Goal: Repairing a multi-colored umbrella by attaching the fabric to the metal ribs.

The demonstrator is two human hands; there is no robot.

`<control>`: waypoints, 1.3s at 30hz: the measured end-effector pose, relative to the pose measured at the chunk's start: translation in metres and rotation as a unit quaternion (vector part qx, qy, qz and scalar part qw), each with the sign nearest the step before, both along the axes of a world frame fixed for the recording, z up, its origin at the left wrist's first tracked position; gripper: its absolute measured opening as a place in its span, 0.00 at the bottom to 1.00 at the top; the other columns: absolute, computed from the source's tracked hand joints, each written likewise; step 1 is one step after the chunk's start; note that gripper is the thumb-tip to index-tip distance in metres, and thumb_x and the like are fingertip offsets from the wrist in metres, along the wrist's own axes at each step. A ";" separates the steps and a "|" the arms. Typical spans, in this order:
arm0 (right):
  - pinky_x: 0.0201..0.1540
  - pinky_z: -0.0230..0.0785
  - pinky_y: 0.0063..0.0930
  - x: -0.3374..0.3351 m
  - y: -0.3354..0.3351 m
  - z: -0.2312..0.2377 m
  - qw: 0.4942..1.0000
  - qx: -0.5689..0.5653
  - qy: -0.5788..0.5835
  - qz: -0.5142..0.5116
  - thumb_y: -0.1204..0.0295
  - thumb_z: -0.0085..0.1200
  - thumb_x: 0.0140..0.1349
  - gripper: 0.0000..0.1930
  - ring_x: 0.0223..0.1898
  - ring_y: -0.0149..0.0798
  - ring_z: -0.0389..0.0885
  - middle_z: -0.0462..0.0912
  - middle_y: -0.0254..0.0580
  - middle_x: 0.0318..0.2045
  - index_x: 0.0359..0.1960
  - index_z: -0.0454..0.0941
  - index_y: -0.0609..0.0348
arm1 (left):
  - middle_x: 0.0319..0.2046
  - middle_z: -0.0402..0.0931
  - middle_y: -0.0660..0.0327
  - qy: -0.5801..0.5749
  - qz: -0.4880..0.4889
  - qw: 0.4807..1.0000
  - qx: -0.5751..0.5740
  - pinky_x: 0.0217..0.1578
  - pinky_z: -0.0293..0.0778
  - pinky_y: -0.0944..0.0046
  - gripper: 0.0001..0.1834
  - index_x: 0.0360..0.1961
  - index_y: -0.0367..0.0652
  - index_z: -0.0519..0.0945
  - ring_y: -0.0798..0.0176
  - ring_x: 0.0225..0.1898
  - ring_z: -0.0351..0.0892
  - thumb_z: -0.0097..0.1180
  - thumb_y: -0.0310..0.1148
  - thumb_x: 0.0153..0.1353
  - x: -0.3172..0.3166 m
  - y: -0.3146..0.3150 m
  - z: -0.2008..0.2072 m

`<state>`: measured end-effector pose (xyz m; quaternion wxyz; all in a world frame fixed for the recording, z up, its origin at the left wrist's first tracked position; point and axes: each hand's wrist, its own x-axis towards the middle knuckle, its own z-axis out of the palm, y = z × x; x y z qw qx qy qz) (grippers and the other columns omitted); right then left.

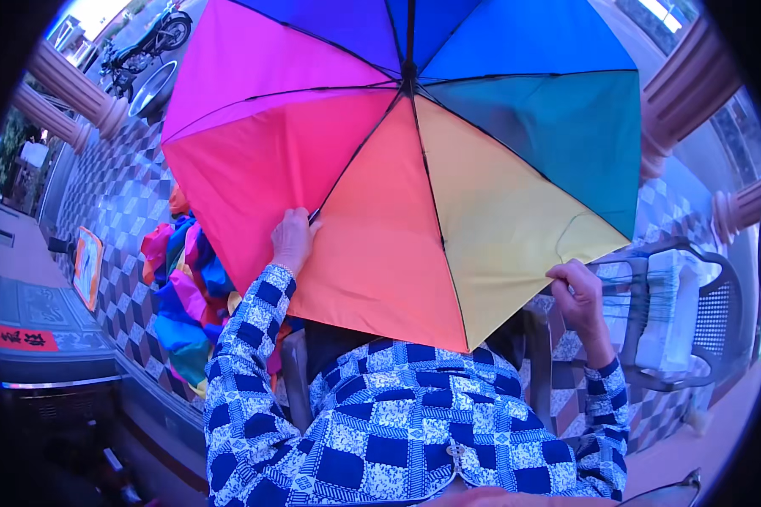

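Note:
A rainbow-coloured umbrella [372,220] is spread open over my lap, its inside with black ribs and central shaft facing me. My left hand [294,239] is closed on a black rib between the red and orange panels, its fingertips partly hidden. On the other side, my right hand [579,296] has its fingers curled in a pinch at the edge of the yellow panel. A thin dark thread [560,243] curves across the yellow cloth just above that hand. Whether a needle is between those fingers is too small to tell.
Crumpled multicoloured cloth [186,296] lies on the patterned tile floor at my left. To my right stands a chair [710,321] holding a white package [672,296] and dark threads. Farther off are pillars [84,89], a metal basin [153,89] and a motorcycle [148,46].

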<state>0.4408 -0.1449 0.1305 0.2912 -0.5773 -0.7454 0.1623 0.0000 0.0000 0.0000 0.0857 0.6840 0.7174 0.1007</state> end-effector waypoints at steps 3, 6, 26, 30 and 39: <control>0.25 0.62 0.22 -0.032 0.019 0.033 0.993 0.118 0.013 0.015 0.85 0.49 0.48 0.07 0.23 0.35 0.72 0.72 0.39 0.21 0.29 0.75 0.63 | 0.36 0.76 0.46 0.052 -0.033 0.998 0.005 0.35 0.74 0.48 0.15 0.34 0.39 0.75 0.43 0.38 0.78 0.59 0.41 0.53 -0.012 0.009 -0.006; 0.26 0.62 0.23 -0.046 0.022 0.069 0.984 0.175 0.020 0.008 0.86 0.48 0.48 0.07 0.23 0.33 0.71 0.72 0.37 0.21 0.29 0.75 0.64 | 0.32 0.77 0.47 0.049 -0.057 0.997 -0.004 0.35 0.73 0.48 0.13 0.32 0.40 0.76 0.44 0.36 0.78 0.57 0.39 0.53 -0.019 0.008 -0.004; 0.39 0.70 0.30 0.132 0.141 -0.066 0.951 0.042 -0.102 -0.289 0.70 0.48 0.54 0.11 0.34 0.41 0.81 0.81 0.47 0.32 0.37 0.80 0.52 | 0.22 0.77 0.49 -0.235 -0.059 0.970 -0.023 0.29 0.72 0.58 0.11 0.25 0.34 0.77 0.52 0.27 0.79 0.57 0.33 0.45 0.090 0.002 -0.057; 0.36 0.70 0.27 0.056 0.115 -0.002 0.908 0.232 -0.220 -0.271 0.75 0.47 0.57 0.13 0.29 0.36 0.79 0.78 0.40 0.28 0.45 0.74 0.59 | 0.17 0.74 0.59 -0.328 -0.057 0.943 -0.025 0.20 0.69 0.68 0.07 0.23 0.34 0.75 0.67 0.17 0.74 0.56 0.29 0.49 0.076 -0.002 -0.077; 0.36 0.71 0.20 -0.146 0.083 -0.077 0.932 -0.144 0.325 0.069 0.79 0.50 0.57 0.06 0.31 0.28 0.78 0.78 0.36 0.31 0.36 0.77 0.63 | 0.18 0.76 0.58 -0.523 0.028 0.820 -0.233 0.17 0.68 0.69 0.09 0.27 0.37 0.75 0.65 0.17 0.75 0.53 0.33 0.55 0.079 -0.011 -0.039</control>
